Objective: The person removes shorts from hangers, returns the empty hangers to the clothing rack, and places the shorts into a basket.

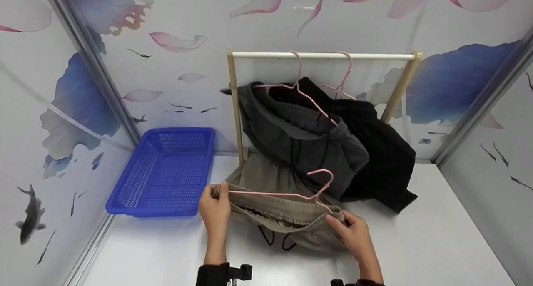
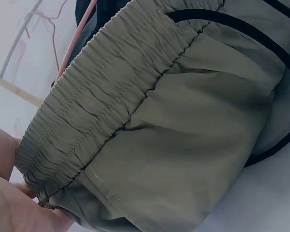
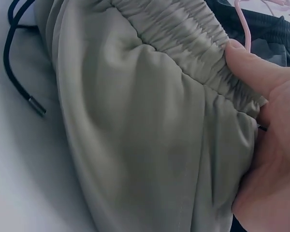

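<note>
Olive-grey pants (image 1: 270, 211) with an elastic waistband and black drawstring are stretched between both hands above the white table. A pink hanger (image 1: 266, 193) lies inside the waistband, its hook standing up toward the right. My left hand (image 1: 215, 202) grips the waistband's left end, thumb on top near the hanger's tip. At the opposite end my right hand (image 1: 352, 232) pinches the waistband with its thumb beside the hanger's right arm. The left wrist view shows the gathered waistband (image 2: 96, 82) and a drawstring loop. In the right wrist view, the thumb (image 3: 251, 65) presses on the waistband.
Behind the pants stands a rack with a white rod (image 1: 325, 56) and wooden legs. Dark grey pants (image 1: 291, 132) and a black garment (image 1: 383, 152) hang there on pink hangers. A blue plastic basket (image 1: 204, 169) sits on the table at the left. Printed walls enclose the table.
</note>
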`<state>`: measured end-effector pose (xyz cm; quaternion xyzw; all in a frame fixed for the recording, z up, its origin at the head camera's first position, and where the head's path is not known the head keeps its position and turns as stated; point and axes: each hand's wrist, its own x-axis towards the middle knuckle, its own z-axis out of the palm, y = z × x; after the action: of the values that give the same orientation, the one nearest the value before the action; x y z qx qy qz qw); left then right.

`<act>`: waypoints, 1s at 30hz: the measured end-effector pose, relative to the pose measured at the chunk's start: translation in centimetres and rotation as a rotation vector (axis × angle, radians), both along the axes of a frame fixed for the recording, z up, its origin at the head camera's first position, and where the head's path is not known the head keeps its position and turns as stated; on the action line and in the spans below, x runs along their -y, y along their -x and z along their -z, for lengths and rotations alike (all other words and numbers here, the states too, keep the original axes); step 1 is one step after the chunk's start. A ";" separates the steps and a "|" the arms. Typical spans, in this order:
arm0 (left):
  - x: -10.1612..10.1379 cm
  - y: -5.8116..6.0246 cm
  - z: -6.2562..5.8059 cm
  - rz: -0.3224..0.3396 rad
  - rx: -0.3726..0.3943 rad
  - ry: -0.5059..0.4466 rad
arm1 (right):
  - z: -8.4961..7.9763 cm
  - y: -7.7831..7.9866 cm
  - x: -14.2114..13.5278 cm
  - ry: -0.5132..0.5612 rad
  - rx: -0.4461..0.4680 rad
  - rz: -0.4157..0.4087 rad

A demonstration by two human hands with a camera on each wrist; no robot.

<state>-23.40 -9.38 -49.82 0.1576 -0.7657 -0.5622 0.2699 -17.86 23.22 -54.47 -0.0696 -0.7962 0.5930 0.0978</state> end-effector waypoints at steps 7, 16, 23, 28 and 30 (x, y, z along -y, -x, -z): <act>0.1 0.0 0.2 0.061 0.072 0.016 | -0.7 -0.2 0.0 0.013 -0.058 0.065; 0.4 0.0 0.2 0.058 0.124 0.082 | -1.2 -0.4 0.3 -0.004 -0.095 0.114; 0.4 -0.1 0.3 0.033 0.085 0.101 | -1.2 -0.5 0.4 0.002 -0.102 0.107; 0.5 -0.2 0.2 0.027 0.090 0.110 | -1.3 -0.6 0.4 -0.005 -0.105 0.116; 0.5 -0.2 0.2 0.027 0.100 0.118 | -1.3 -0.6 0.3 -0.006 -0.104 0.119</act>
<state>-23.16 -9.88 -49.99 0.1592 -0.8120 -0.5112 0.2325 -17.29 22.92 -53.13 -0.0859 -0.7862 0.5866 0.1743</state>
